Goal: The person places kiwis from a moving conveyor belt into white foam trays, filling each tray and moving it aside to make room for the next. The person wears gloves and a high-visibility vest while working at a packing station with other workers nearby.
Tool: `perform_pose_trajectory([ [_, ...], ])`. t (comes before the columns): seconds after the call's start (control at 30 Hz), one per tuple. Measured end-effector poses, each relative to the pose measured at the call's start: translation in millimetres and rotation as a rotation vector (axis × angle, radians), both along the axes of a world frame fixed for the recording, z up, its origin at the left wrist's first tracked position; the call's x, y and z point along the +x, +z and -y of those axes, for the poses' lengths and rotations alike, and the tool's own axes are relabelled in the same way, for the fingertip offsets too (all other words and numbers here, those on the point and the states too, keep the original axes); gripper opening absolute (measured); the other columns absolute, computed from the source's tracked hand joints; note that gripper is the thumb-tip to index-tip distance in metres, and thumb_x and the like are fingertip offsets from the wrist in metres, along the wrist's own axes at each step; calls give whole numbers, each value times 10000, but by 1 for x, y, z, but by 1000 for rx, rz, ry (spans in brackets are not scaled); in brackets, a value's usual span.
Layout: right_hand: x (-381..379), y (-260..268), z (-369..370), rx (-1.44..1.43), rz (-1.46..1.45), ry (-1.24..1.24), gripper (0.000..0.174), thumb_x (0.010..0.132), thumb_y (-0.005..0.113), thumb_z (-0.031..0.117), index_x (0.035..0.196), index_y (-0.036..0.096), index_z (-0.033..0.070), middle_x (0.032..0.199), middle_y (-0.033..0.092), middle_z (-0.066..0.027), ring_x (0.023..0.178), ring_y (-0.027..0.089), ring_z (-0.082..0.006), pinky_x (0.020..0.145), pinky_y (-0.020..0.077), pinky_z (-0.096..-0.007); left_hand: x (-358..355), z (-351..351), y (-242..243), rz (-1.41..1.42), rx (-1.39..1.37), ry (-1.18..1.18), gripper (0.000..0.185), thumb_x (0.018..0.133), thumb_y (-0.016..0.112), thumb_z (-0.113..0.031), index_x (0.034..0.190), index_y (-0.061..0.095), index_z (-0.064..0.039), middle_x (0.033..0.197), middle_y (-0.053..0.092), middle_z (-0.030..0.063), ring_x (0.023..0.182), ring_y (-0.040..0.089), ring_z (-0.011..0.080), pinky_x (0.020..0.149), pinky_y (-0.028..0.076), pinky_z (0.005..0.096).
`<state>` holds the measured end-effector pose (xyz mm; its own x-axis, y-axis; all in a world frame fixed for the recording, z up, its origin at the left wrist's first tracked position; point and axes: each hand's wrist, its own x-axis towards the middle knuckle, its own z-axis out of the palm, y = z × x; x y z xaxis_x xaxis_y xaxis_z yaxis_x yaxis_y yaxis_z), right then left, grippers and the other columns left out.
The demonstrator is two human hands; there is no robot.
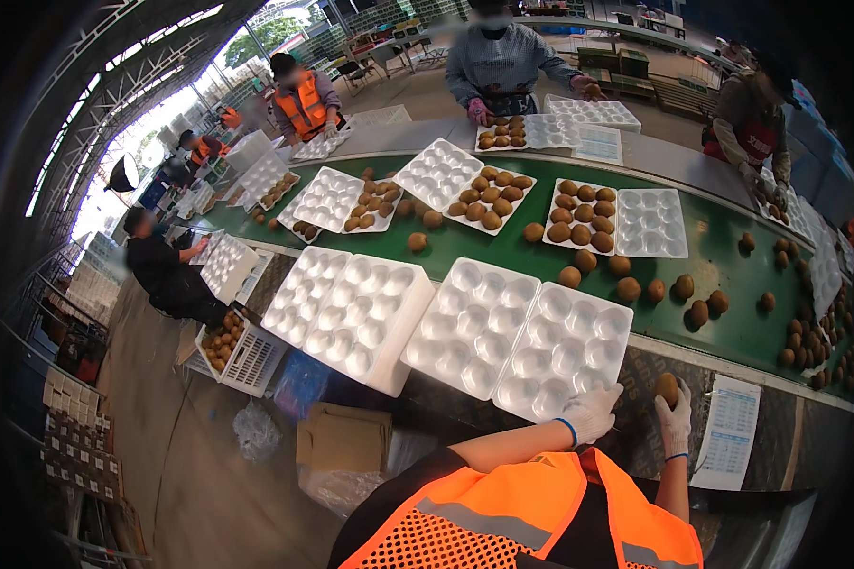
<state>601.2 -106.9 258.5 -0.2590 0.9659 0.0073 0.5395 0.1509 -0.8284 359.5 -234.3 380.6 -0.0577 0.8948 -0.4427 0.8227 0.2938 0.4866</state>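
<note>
My right hand (675,421), in a white knit glove with a blue cuff, holds a brown kiwifruit (667,389) upright between thumb and fingers. My left hand (589,415), gloved alike, is at the near right corner of a white moulded foam tray (516,334). Whether its fingers grip the tray edge or only rest there, I cannot tell. The tray lies unfolded in two halves, its round cups bare. Left of it stands a stack of similar foam trays (352,316). Both lie along the near side of a green conveyor belt (470,259).
Loose kiwifruit (628,289) lie scattered on the belt, heaped at the right. Filled trays (581,216) stand mid-belt. A printed sheet (727,432) lies right of my hands. A crate of kiwifruit (245,355) and cardboard (344,435) are at lower left. Several people work around the belt.
</note>
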Motion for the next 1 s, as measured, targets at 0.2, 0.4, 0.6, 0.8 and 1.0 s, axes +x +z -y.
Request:
perform_pose_trajectory([
  [0.2, -125, -23, 2, -564, -383, 294, 630, 964, 664, 324, 1491, 569, -8, 1328, 667, -112, 1190, 638, -194, 1050, 497, -350, -162, 12, -122, -181, 296, 0, 752, 946, 664, -421, 1624, 420, -203, 1558, 463, 217, 1348, 514, 519, 1140, 412, 600],
  [0.4, -164, -19, -14, -824, -254, 427, 564, 1055, 595, 498, 1306, 707, 6, 1025, 741, -65, 867, 687, -153, 774, 554, -300, -210, 22, -172, -363, 243, -145, 967, 820, 756, -626, 1621, 414, -206, 1651, 357, 219, 1499, 288, 554, 1243, 243, 634],
  [0.6, -173, -26, -32, -738, -70, 584, 497, 1048, 623, 513, 1093, 720, 27, 755, 602, -4, 626, 519, -116, 548, 398, -318, -136, -45, -163, 305, 592, -170, 821, 822, 846, -204, 1549, 481, -99, 1495, 531, 223, 1320, 567, 424, 1113, 492, 482],
  [0.8, -120, -56, -59, -970, -516, 520, 621, 954, 788, 282, 1489, 561, 67, 1346, 602, -104, 1189, 617, -172, 854, 623, -329, -137, -82, -209, 1084, 191, 463, 687, 987, 680, -164, 1599, 386, -62, 1448, 539, 128, 1203, 641, 245, 962, 593, 390],
  [1.0, -83, -26, -84, -821, 6, 316, 793, 883, 816, 320, 1550, 473, 61, 1229, 658, -156, 961, 707, -162, 783, 603, -293, -108, -133, -226, 1353, 104, 591, 709, 1020, 663, -180, 1630, 306, -125, 1448, 510, 138, 1156, 651, 259, 884, 634, 399],
])
